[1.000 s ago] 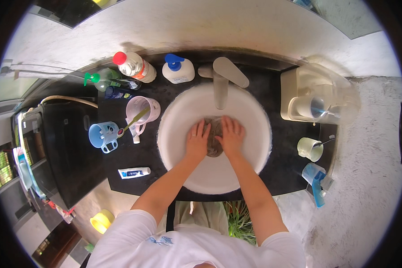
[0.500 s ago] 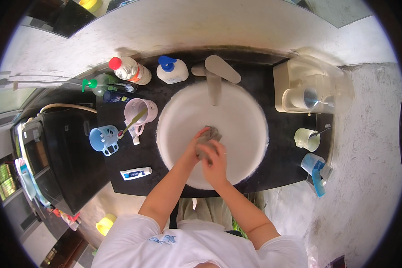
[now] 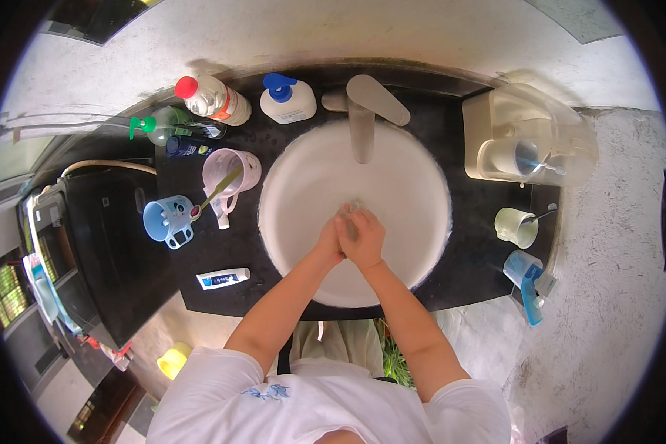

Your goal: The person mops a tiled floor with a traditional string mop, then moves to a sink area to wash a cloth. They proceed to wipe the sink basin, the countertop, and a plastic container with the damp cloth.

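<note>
Both my hands press together over the white washbasin (image 3: pixel 414 185), closed around a small grey-brown cloth (image 3: pixel 352 231). Most of that cloth is hidden; a bit shows between the hands and at their far side. My left hand (image 3: pixel 330 240) wraps it from the left, its fingers partly covered. From the right, my right hand (image 3: pixel 368 243) folds over it with bent fingers. Beyond the hands, the metal faucet (image 3: pixel 362 129) reaches over the basin; I cannot make out any running water.
On the black counter (image 3: pixel 222 303), left, stand a pink mug (image 3: pixel 246 169), a blue cup (image 3: pixel 164 216), a toothpaste tube (image 3: pixel 223 278), a blue-topped pump bottle (image 3: pixel 288 103) and a red-capped bottle (image 3: pixel 229 107). Right are a beige holder (image 3: pixel 481 137), a pale green cup (image 3: pixel 510 227) and a blue item (image 3: pixel 527 285).
My right hand has come down against the left, and the cloth, spread more before, is now bunched between them. The view has shifted slightly.
</note>
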Demonstrator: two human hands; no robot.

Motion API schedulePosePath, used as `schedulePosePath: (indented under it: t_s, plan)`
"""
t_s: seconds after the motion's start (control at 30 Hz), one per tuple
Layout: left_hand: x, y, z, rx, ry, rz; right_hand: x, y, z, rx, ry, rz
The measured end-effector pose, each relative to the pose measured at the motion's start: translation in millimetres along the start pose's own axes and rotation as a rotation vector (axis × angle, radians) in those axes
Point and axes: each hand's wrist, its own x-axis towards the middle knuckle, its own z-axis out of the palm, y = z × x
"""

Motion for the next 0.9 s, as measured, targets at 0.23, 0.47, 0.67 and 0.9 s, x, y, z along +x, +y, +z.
schedulePosePath:
  t_s: [0.23,0.47,0.67,0.9]
  plan:
    - [-14.7,2.8,-14.8,0.653,0.129,0.394,-10.6,22.3,-2.7,0.43,-0.013,0.611]
    - [-47.1,-17.7,-31.0,1.436,0.361,0.886,-36.0,28.6,0.4,-0.878,-0.509,0.304]
    - [-30.7,2.9,-24.8,2.081,0.357,1.055,-19.5,60.1,17.3,-0.822,-0.449,0.003]
    - [20.1,10.4,-35.1,2.326,0.214,0.926,8.3,84.5,-1.5,-0.649,-0.701,-0.295]
